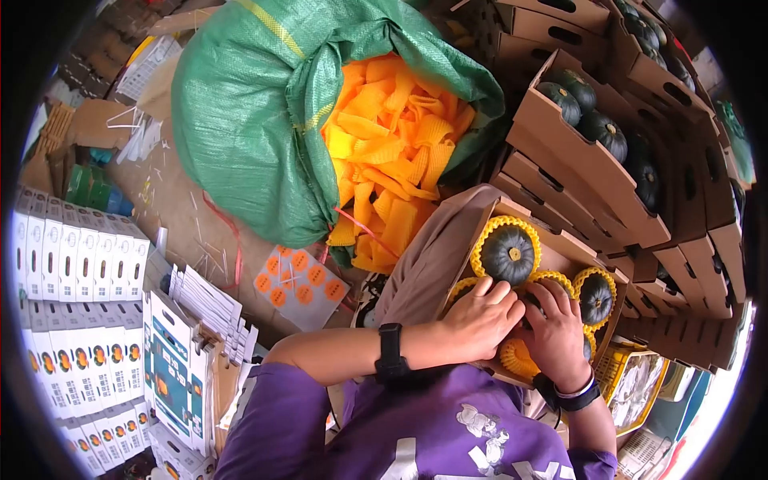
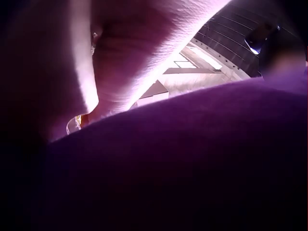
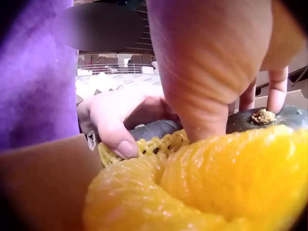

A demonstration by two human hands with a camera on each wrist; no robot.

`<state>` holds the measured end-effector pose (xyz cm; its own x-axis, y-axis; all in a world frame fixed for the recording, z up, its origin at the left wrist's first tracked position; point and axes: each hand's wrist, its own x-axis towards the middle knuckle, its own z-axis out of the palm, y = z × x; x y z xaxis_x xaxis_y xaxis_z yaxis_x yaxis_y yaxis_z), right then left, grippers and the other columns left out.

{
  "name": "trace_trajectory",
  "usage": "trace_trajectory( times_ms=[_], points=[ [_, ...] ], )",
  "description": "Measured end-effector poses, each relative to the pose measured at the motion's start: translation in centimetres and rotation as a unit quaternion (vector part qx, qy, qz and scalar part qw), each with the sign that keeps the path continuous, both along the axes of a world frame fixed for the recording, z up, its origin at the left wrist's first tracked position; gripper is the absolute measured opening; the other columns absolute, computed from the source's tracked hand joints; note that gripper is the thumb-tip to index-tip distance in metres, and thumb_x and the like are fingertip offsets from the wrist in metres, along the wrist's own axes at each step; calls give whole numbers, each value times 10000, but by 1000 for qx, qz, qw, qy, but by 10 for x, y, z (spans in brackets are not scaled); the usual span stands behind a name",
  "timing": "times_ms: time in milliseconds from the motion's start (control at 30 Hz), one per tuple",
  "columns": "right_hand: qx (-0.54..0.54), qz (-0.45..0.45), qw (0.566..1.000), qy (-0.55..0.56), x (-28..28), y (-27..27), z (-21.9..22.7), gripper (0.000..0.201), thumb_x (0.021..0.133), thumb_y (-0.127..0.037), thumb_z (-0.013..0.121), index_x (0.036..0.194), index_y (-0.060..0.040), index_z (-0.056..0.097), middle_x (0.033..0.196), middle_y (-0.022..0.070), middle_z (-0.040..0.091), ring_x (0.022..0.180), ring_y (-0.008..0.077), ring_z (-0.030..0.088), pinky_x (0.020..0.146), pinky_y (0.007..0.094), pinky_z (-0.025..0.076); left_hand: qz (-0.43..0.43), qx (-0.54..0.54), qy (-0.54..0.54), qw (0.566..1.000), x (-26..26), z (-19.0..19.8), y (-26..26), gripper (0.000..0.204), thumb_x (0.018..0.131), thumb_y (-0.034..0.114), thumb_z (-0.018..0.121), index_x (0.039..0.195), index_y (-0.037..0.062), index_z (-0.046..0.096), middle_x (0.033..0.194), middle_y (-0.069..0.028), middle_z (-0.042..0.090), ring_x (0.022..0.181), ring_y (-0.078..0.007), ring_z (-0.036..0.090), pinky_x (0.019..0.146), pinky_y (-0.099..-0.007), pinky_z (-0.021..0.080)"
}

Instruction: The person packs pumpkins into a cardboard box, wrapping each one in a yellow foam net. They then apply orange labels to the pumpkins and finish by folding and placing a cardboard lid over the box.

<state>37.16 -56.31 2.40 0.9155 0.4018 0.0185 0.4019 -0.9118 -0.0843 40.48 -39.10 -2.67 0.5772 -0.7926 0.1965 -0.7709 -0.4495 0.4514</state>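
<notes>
A cardboard box (image 1: pixel 552 242) on the person's lap holds several dark green pumpkins in yellow foam nets. The uppermost pumpkin (image 1: pixel 508 254) shows its stem inside a foam net (image 1: pixel 479 264). Just below it, the left hand (image 1: pixel 482 322) bends its fingers over the box's contents. In the right wrist view its thumb presses a yellow foam net (image 3: pixel 168 143) against a dark pumpkin (image 3: pixel 156 129). Close beside it, the right hand (image 1: pixel 558 332) curls over a netted pumpkin, its fingers reaching down. Another netted pumpkin (image 1: pixel 596 298) sits at the right. The left wrist view shows mostly skin and purple shirt (image 2: pixel 192 159).
A green woven sack (image 1: pixel 240 120) full of orange-yellow foam nets (image 1: pixel 392 132) stands ahead. Stacked cardboard boxes (image 1: pixel 576 152) with pumpkins rise at the right. White printed cartons (image 1: pixel 88 352) line the left, near a sheet of orange stickers (image 1: pixel 300 286). A yellow crate (image 1: pixel 636 384) is at the lower right.
</notes>
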Motion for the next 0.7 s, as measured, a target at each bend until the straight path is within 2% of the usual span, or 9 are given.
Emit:
trace_trajectory(
  times_ms=[100, 167, 233, 300, 400, 467, 533, 600, 700],
  points=[
    [51, -31, 997, 47, 1, -4, 12, 552, 599, -155, 786, 1122, -90, 623, 1232, 109, 536, 1183, 311, 484, 955, 454, 405, -44, 11, 14, 999, 11, 12, 8, 572, 628, 335, 809, 1037, 45, 533, 1006, -90, 554, 1060, -257, 475, 912, -396, 359],
    [115, -67, 990, 55, -10, -13, 26, 572, 600, -155, 814, 1132, -81, 617, 1223, 159, 524, 1134, 346, 505, 914, 456, 440, -59, -254, 173, 950, 33, 13, 31, 565, 673, 349, 815, 1082, 58, 556, 1058, -97, 569, 1121, -267, 474, 954, -390, 358],
    [133, -98, 985, 50, -26, -19, 35, 507, 588, -154, 833, 1050, -76, 639, 1059, 137, 573, 975, 334, 556, 818, 449, 479, 193, -320, 164, 913, 69, 12, 71, 309, 749, 183, 782, 971, 52, 611, 971, -76, 617, 922, -186, 587, 808, -309, 470],
    [168, -75, 979, 93, -36, -17, 11, 309, 663, -164, 785, 924, -93, 636, 826, 88, 598, 745, 299, 597, 668, 407, 510, 457, -326, 228, 796, 109, -54, 106, 234, 763, 165, 754, 883, 11, 625, 805, -101, 646, 738, -285, 619, 736, -357, 503],
    [132, -88, 975, 153, -40, -12, -15, 185, 705, -131, 737, 838, -82, 619, 707, 86, 580, 637, 294, 609, 568, 389, 504, 391, 28, -57, 918, 127, -185, 120, 477, 746, 219, 768, 1092, -16, 541, 864, -236, 654, 830, -394, 637, 722, -455, 506],
    [145, -88, 973, 155, -36, -13, 1, 221, 730, -146, 725, 914, -79, 622, 731, 96, 588, 697, 303, 621, 605, 391, 513, 382, 9, 78, 921, 126, -212, 110, 650, 743, 247, 767, 1221, -45, 438, 885, -293, 637, 858, -451, 613, 746, -497, 493],
    [163, -72, 974, 140, -38, -16, 21, 271, 734, -134, 726, 980, -65, 636, 813, 103, 618, 735, 312, 621, 645, 381, 523, 397, -24, 183, 899, 131, -210, 115, 685, 751, 238, 762, 1281, -10, 405, 913, -308, 632, 877, -459, 607, 755, -501, 487],
    [194, -80, 969, 129, -41, -23, 34, 317, 737, -128, 735, 1024, -52, 622, 861, 117, 626, 784, 311, 629, 670, 370, 527, 378, 42, 172, 909, 131, -151, 122, 609, 783, 213, 738, 1281, 41, 433, 914, -292, 638, 892, -442, 619, 757, -489, 493],
    [315, -128, 936, 88, -39, -26, 36, 437, 751, -124, 755, 1131, -22, 565, 990, 148, 630, 884, 301, 641, 726, 358, 533, 281, -37, 147, 948, 115, -43, 124, 501, 832, 169, 687, 1273, 75, 468, 916, -237, 656, 814, -403, 650, 666, -443, 519]
  ],
)
